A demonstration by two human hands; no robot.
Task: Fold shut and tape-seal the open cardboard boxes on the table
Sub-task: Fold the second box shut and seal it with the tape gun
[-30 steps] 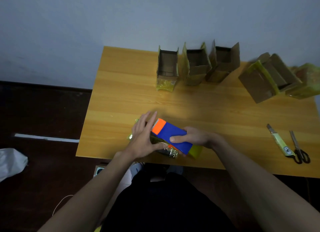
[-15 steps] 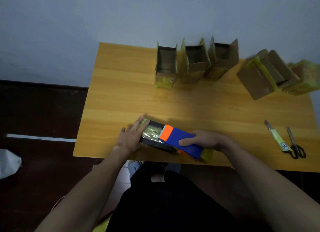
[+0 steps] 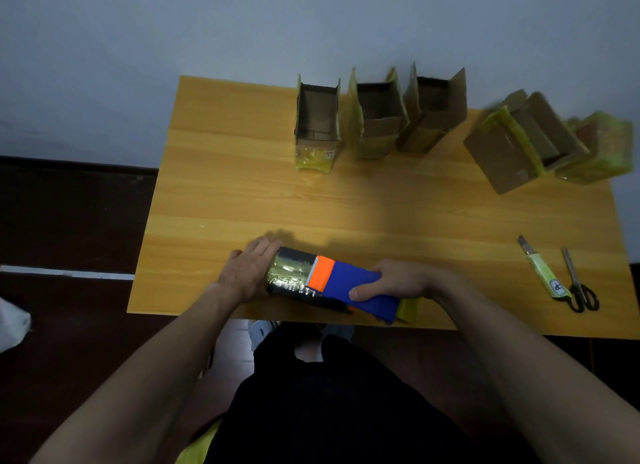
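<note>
At the near tabletop (image 3: 214, 193) edge, a box (image 3: 294, 278) is steadied by the left hand (image 3: 251, 273), fingers straight against its end. A tape dispenser (image 3: 349, 287) is gripped by the right hand (image 3: 394, 280) and pressed on the box top. 5 boxes (image 3: 318, 117) stand behind, at least 4 open. Cardboard is judged light and easily crushed; holding by the ends is advised.
</note>
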